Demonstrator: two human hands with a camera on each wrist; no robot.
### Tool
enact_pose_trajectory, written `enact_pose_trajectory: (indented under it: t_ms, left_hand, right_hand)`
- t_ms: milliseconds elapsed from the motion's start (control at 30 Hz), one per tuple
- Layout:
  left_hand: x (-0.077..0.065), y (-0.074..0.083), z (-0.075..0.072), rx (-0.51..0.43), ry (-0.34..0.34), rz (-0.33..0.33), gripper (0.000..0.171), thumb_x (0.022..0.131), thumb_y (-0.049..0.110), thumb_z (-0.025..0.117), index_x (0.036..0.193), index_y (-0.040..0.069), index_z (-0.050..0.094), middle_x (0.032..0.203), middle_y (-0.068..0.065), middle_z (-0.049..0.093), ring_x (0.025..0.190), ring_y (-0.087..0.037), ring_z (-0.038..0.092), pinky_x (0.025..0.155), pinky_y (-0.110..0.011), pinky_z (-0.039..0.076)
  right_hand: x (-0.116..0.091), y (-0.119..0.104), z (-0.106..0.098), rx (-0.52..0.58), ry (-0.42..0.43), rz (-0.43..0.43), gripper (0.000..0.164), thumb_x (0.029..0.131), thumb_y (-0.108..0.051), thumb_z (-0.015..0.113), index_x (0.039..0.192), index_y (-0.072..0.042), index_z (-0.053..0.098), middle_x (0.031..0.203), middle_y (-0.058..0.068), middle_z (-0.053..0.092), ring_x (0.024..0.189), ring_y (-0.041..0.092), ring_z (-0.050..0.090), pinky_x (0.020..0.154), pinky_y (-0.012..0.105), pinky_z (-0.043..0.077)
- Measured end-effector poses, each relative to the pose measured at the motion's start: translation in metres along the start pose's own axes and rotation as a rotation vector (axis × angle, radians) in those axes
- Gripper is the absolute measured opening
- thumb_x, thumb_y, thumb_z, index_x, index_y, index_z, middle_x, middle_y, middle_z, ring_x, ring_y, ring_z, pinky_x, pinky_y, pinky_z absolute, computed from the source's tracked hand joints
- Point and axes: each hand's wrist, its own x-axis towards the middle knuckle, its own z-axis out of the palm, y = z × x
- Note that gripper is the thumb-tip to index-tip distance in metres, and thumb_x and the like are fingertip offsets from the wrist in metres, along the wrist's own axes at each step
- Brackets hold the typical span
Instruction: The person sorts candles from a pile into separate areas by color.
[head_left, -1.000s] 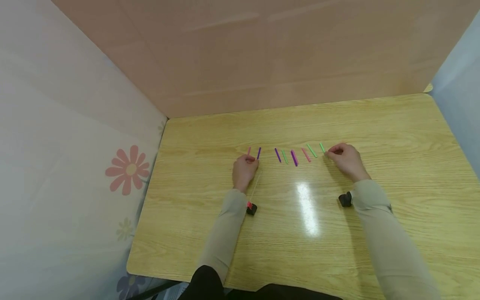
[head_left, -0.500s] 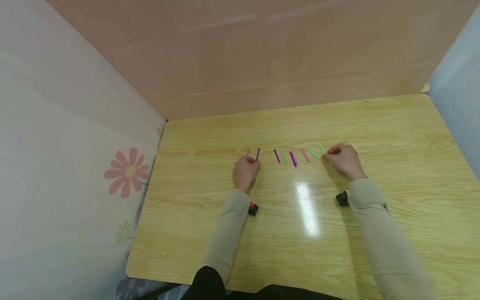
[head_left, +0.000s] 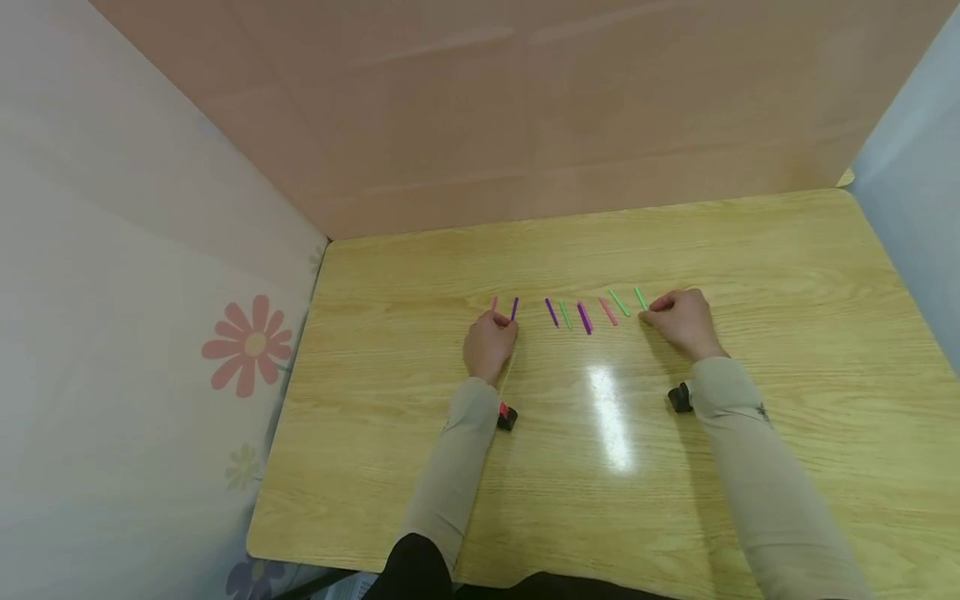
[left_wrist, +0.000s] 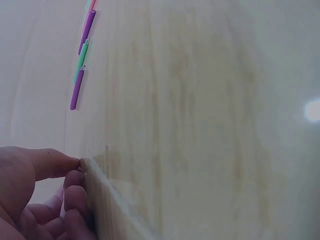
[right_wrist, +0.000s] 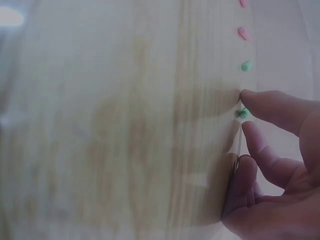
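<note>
In the head view my left hand (head_left: 490,346) is at the left end of a row of short coloured sticks. Its thumb and forefinger pinch the near end of a purple stick (head_left: 514,307); the left wrist view hides that stick. A pink stick (head_left: 494,302) shows just beyond the knuckles. At the row's right end is my right hand (head_left: 684,322). In the right wrist view its thumb and forefinger stand apart on either side of the end of a green stick (right_wrist: 242,114), with a gap at the thumb.
Between the hands lie a purple stick (head_left: 551,312), a green stick (head_left: 566,315), a purple stick beside a pink one (head_left: 583,317), another pink stick (head_left: 608,311) and a second green stick (head_left: 619,302). A brown sheet (head_left: 525,125) stands behind the wooden table (head_left: 390,350).
The head view has shifted slightly, carrying the sticks a little left in the picture. Both hands stay beside the same sticks, and nothing is seen to be let go or picked up.
</note>
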Motion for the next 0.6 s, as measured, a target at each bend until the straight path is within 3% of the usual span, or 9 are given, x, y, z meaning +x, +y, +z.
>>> enact_pose_trajectory:
  t_ms: [400,600]
  left_hand:
    - [0.0024,-0.0009,0.0010,0.006,-0.004,-0.017,0.016,0.085,0.038,0.065,0.086,0.023,0.069,0.083,0.003,0.071,0.068,-0.017,0.062,0.056,-0.032,0.043]
    - [0.0023,0.0014,0.0020,0.022,-0.005,-0.032,0.016,0.085,0.038,0.064,0.086,0.024,0.071,0.085,0.003,0.072,0.069,-0.018,0.063,0.056,-0.033,0.044]
  right_hand:
    - [-0.0001,-0.0032,-0.0008,0.007,-0.014,0.029,0.032,0.090,-0.021,0.065,0.099,0.010,0.067,0.102,0.026,0.064,0.091,0.033,0.056,0.069,0.031,0.043]
    - [0.0000,-0.0056,-0.0024,-0.015,-0.002,0.026,0.031,0.089,-0.020,0.065,0.095,0.010,0.069,0.097,0.025,0.067,0.090,0.035,0.057,0.071,0.034,0.043]
